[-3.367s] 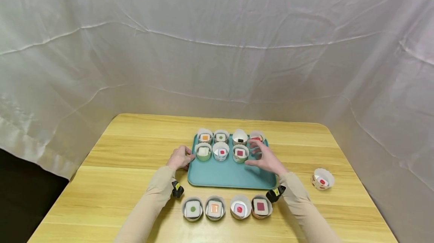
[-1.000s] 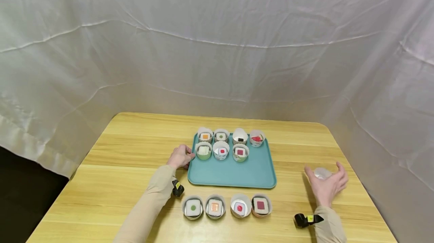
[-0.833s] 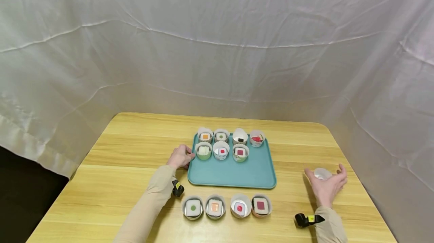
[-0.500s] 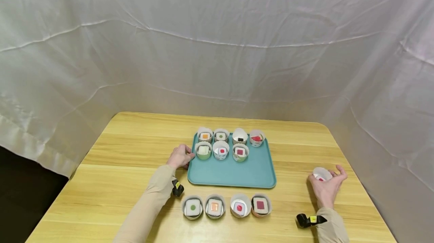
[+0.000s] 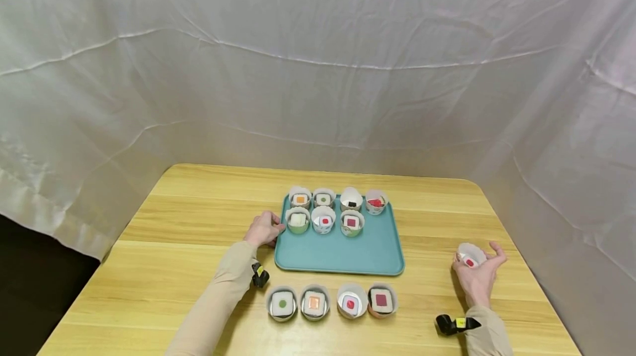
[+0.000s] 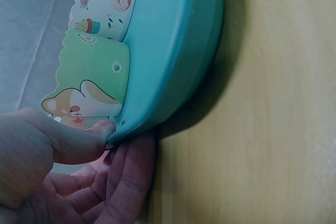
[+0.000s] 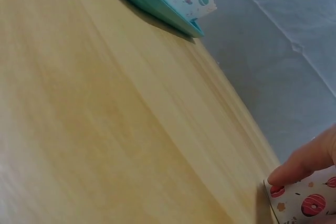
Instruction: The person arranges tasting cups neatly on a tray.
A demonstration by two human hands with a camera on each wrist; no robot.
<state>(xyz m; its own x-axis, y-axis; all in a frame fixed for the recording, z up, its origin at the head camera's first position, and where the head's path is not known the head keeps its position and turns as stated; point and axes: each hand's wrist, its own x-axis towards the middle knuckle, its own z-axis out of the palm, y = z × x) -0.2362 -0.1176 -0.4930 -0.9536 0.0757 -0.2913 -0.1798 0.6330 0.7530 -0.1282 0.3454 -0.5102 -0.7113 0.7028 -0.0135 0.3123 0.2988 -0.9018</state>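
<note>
My left hand (image 5: 264,229) pinches the left rim of a teal tray (image 5: 338,254); in the left wrist view its thumb lies on the rim, with fingers beneath. Off to the right, my right hand (image 5: 476,280) grips a paper baking cup (image 5: 469,253) holding a white piece with a red centre. In the right wrist view the thumb presses against the donut-printed cup wall (image 7: 313,204); most of that hand is out of frame. Several filled paper cups stand on the tray's back half, among them a green cup (image 6: 97,72) and one with red filling (image 5: 376,202).
In front of the tray stand several filled paper cups in a row, from a green-dotted one (image 5: 282,304) to a purple-squared one (image 5: 382,301). The wooden table (image 5: 199,201) is bordered by pale hanging cloth (image 5: 318,96) behind and at both sides.
My right hand has gone from the tray's back-right cup to the lone cup at the right, and its fingers have closed round that cup. My left hand stays at the rim.
</note>
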